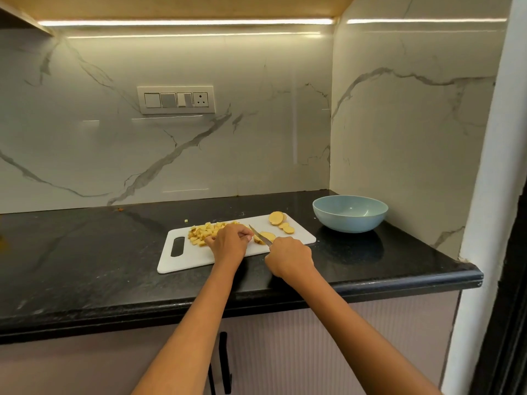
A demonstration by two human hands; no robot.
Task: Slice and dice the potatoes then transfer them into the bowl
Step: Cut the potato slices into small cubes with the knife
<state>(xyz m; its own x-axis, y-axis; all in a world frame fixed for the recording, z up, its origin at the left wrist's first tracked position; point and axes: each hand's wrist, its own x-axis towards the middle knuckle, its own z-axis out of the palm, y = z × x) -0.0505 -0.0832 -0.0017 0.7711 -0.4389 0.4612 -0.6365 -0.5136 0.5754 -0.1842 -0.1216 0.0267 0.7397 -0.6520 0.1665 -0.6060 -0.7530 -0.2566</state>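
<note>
1. A white rectangular plastic cutting board (199, 256) lies on the black stone countertop (85, 266), near its front edge and toward its right end. The board's long axis runs from near left to far right, with the handle slot at the left end.
2. A steel-bladed kitchen knife (260, 234) crosses the middle of the cutting board on a diagonal. Its tip points to the far left and its handle to the near right.
3. The right hand (289, 256) grips the knife's handle at the board's front edge, all fingers wrapped tightly round it so the handle is hidden.
4. The blade rests on a pale yellow potato piece (266, 236) that lies flat on the board, its long axis roughly along the board's.
5. The left hand (229, 242) sits just left of the blade. Its fingers (245, 232) are curled under, tips holding the left end of the potato piece, knuckles just beside the blade's flat.
6. A heap of diced potato cubes (204, 232) lies along the board's far edge, left of centre, touching the back of the left hand.
7. Round potato slices (281, 222) overlap in a short row at the board's far right corner, apart from both hands.
8. A light blue round bowl (350, 223) stands upright on the countertop near its back right corner, just beyond the board's right end and not touching it.
9. One stray cube (186, 221) lies on the countertop beyond the board's far left corner.
10. A white switch panel (176, 100) is set in the marble wall behind.
</note>
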